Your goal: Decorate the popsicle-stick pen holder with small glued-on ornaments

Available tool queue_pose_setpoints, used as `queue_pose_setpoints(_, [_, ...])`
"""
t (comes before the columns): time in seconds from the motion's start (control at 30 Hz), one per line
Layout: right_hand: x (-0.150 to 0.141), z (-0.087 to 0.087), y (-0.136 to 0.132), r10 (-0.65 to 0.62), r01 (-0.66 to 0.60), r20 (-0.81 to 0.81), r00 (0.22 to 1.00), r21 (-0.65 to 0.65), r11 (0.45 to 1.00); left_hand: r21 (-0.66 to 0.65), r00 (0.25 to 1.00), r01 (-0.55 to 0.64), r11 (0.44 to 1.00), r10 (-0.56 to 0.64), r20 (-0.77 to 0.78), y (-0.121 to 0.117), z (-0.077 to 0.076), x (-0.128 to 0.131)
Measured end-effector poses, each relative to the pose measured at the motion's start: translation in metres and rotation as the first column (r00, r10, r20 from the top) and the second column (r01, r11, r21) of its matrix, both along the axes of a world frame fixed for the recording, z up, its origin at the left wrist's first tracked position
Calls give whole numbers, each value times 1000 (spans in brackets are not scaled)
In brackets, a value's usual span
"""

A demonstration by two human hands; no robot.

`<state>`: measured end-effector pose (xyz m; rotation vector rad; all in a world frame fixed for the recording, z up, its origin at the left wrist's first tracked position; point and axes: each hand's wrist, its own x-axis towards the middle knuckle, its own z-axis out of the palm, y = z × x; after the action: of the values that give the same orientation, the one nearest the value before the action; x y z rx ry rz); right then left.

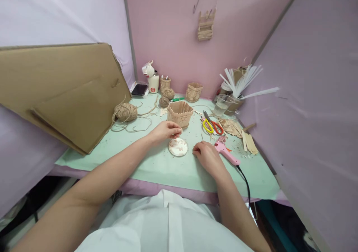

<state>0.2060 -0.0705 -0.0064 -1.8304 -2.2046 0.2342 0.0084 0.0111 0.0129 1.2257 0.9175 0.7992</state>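
My left hand (168,129) is closed in a pinch on a small pale piece (181,131), too small to name, in front of a tan pot with a scalloped rim (180,114). Just below those fingertips lies a round white dish (178,147) with pinkish-brown bits on it. To the right of the dish, my right hand (207,156) rests low over the table with its fingers curled together; anything inside them is hidden. Beside it lies a pink glue gun (228,154), its black cord running off the front edge.
Scissors with yellow and red handles (213,126) lie behind the glue gun. Wooden sticks (249,143) and a plastic cup (223,104) are at right. A twine ball (126,112) sits left near a large cardboard panel (67,91). A second scalloped pot (194,92) stands behind.
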Motion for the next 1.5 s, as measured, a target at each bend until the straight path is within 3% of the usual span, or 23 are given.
queue_pose_setpoints(0.1, [2, 2, 1, -7, 5, -111, 994, -24, 1000, 1, 1000, -6, 1000, 6, 8, 1, -2, 0])
queue_pose_setpoints(0.2, [1, 9, 9, -48, 41, -332, 942, -28, 999, -9, 1000, -11, 1000, 11, 9, 2, -4, 1])
queue_pose_setpoints(0.37, [-15, 21, 36, -37, 73, -714, 699, 20, 997, -37, 1000, -24, 999, 24, -12, -2, 0, 2])
queue_pose_setpoints(0.5, [-30, 19, 48, -19, 82, -802, 597, 38, 996, -48, 999, -37, 998, 36, -34, -5, 4, 2])
queue_pose_setpoints(0.83, [-35, 17, 44, -27, 70, -784, 620, 20, 997, -13, 998, -56, 998, 55, -41, -2, -3, 2])
queue_pose_setpoints(1.5, [-35, 14, 46, -30, 51, -784, 620, 2, 999, 18, 996, -55, 998, 56, -63, -2, -3, 2])
